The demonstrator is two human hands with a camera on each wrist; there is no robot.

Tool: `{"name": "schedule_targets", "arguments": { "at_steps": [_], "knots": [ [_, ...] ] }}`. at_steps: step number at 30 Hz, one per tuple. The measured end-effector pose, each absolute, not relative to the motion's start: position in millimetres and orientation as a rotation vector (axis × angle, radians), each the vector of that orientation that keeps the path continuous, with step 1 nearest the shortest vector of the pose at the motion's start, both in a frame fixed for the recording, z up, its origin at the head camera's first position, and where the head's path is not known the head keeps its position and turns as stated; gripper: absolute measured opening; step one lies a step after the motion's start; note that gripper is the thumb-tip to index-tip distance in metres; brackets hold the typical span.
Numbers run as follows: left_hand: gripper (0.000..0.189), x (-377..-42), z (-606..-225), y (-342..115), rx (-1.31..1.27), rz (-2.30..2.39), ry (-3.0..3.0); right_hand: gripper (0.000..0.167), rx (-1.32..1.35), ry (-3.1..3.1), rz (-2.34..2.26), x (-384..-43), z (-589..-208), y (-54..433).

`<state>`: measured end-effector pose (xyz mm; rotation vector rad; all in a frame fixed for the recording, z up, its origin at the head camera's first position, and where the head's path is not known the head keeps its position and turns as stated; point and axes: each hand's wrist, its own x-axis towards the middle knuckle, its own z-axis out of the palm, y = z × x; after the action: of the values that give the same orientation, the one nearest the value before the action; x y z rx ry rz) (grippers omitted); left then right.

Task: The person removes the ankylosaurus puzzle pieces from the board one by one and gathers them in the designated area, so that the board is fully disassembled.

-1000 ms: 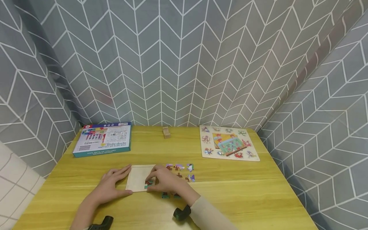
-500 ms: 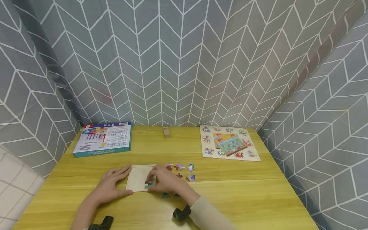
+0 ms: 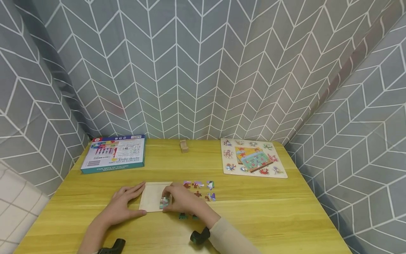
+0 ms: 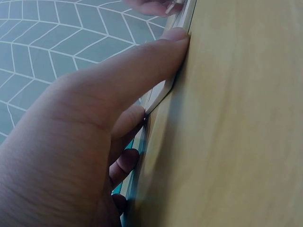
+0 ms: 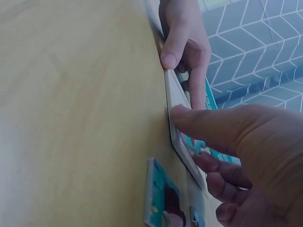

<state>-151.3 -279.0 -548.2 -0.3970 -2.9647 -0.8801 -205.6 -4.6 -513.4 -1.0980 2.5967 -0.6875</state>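
A shallow pale wooden puzzle tray (image 3: pixel 150 197) lies on the table between the hands. My left hand (image 3: pixel 122 204) holds its left side, thumb at the near corner and fingers at the far one. My right hand (image 3: pixel 180 199) is over the tray's right side, thumb at the near edge. Its fingers pinch a teal jigsaw piece (image 3: pixel 164 203) at the near right corner. In the right wrist view this piece (image 5: pixel 191 142) is partly covered by the thumb and fingers. Loose jigsaw pieces (image 3: pixel 210 197) lie just right of the tray, some hidden under the right hand.
At the back left is a flat teal-and-white box (image 3: pixel 114 155). A small wooden block (image 3: pixel 183 146) stands at the back middle. A board with animal pictures (image 3: pixel 228 164) at the back right bears two colourful picture panels (image 3: pixel 256 160). Grey patterned curtain (image 3: pixel 196 70) hangs behind the table.
The piece under my right fingers has shifted slightly and now looks paler, with less brown showing. Both hands stay nearly in place, the left still at the tray's side.
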Motion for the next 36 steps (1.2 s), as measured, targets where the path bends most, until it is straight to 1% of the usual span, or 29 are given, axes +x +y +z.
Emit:
{"name": "schedule_targets", "arguments": {
  "at_steps": [8, 13, 17, 21, 26, 30, 36],
  "knots": [
    [0.102, -149.6, -546.9, -278.1, -0.406, -0.888, -2.966, 0.036, -1.066, 2.485, -0.824, -207.6, -516.5, -4.5],
    [0.102, -150.2, -549.4, -277.9, -0.416, -0.89, -2.968, 0.039, -1.06, 2.505, -0.867, -206.7, -513.7, 5.8],
    [0.103, -151.7, -553.5, -278.1, -0.426, -0.894, -2.979, 0.039, -1.033, 2.554, -0.956, -201.4, -512.4, 36.6],
    [0.103, -152.0, -555.6, -277.5, -0.434, -0.906, -2.983, 0.037, -0.902, 2.583, -1.086, -188.9, -518.6, 85.5],
    [0.102, -150.5, -553.3, -278.0, -0.425, -0.906, -2.976, 0.039, -0.796, 2.671, -1.098, -173.6, -532.0, 135.9],
    [0.102, -151.0, -550.2, -279.7, -0.41, -0.884, -2.974, 0.039, -0.814, 2.697, -1.102, -169.9, -536.8, 155.7],
    [0.101, -150.6, -546.3, -278.6, -0.416, -0.891, -2.971, 0.039, -0.83, 2.689, -1.097, -169.3, -538.6, 164.0]
  ]
}}
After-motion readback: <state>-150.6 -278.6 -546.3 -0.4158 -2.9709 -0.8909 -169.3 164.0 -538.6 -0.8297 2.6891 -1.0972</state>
